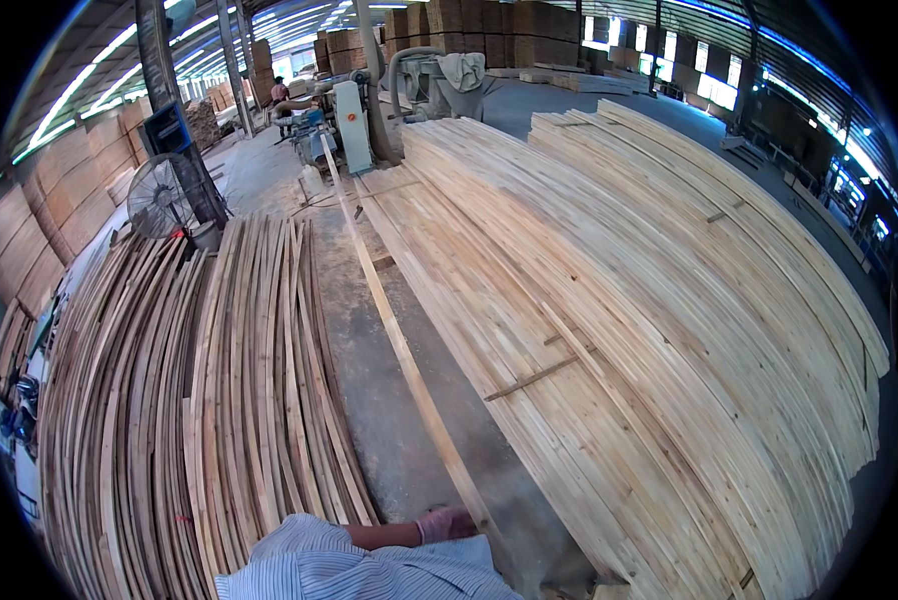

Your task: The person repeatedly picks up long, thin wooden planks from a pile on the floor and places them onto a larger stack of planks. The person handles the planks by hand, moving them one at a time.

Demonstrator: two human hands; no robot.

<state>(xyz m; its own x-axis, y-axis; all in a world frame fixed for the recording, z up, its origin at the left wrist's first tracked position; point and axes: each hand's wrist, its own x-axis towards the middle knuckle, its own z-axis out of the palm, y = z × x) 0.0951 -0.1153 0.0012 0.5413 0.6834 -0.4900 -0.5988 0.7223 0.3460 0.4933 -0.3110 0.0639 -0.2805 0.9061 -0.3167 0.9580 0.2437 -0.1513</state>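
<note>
Long wooden strip reaches the left hand.

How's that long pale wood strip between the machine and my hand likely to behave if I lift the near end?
The strip would probably flex and sag, since it looks very long and narrow. Being slim wood, it's likely light for its length. With its far end up by the machine, it may feel unwieldy to swing.

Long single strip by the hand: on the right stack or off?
Off: the long strip runs apart from that stack, with floor showing between.
</note>
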